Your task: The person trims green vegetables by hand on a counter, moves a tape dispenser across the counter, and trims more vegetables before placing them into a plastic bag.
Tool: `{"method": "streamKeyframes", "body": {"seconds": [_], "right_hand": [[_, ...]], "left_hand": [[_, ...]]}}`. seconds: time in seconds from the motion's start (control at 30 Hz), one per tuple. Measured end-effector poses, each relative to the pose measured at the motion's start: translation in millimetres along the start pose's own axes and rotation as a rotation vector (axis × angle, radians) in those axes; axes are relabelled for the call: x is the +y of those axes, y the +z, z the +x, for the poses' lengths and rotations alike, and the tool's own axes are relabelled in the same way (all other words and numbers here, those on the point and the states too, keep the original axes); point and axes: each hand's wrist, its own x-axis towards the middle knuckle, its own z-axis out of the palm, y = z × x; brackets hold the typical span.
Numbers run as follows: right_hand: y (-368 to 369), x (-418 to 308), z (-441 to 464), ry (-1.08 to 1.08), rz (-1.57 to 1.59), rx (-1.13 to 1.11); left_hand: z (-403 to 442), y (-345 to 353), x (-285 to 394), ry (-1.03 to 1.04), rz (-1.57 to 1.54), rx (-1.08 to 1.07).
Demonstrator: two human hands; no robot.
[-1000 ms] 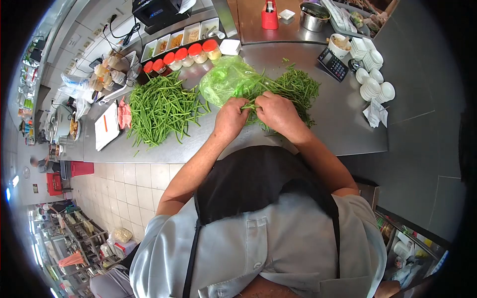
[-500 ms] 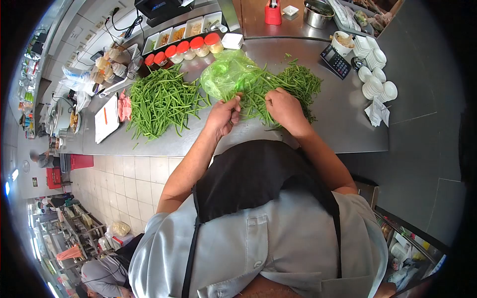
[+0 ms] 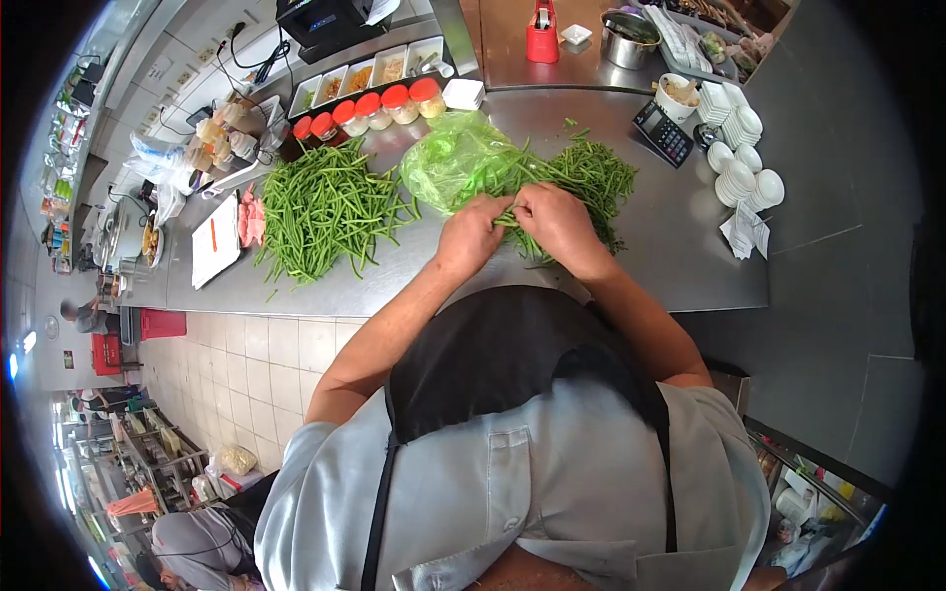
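Head view: left hand (image 3: 471,236) and right hand (image 3: 559,225) pinch green beans (image 3: 506,219) beside the right pile (image 3: 599,177); a green bag (image 3: 448,163) crowds their far left, red-lidded jars (image 3: 398,104) beyond, calculator (image 3: 663,134) far right.

Apart half a second ago, the left hand (image 3: 473,236) and right hand (image 3: 558,227) have rejoined over green beans (image 3: 506,218), just above frame centre. At lower left, a co-worker (image 3: 202,540) shows more fully than one second ago.
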Motion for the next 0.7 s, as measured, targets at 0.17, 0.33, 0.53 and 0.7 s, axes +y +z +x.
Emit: {"method": "streamKeyframes", "body": {"seconds": [0.17, 0.33, 0.53, 0.7], "right_hand": [[-12, 14, -4, 0.048, 0.171, -0.02], [-12, 17, -10, 0.079, 0.202, -0.001], [-12, 13, -15, 0.161, 0.146, 0.03], [-9, 11, -13, 0.189, 0.278, 0.008]], "left_hand": [[5, 1, -3, 0.042, 0.056, 0.076], [4, -3, 7, -0.02, 0.062, 0.081], [-5, 6, 3, -0.086, -0.033, 0.123], [-12, 2, 2, -0.152, -0.179, 0.067]]}}
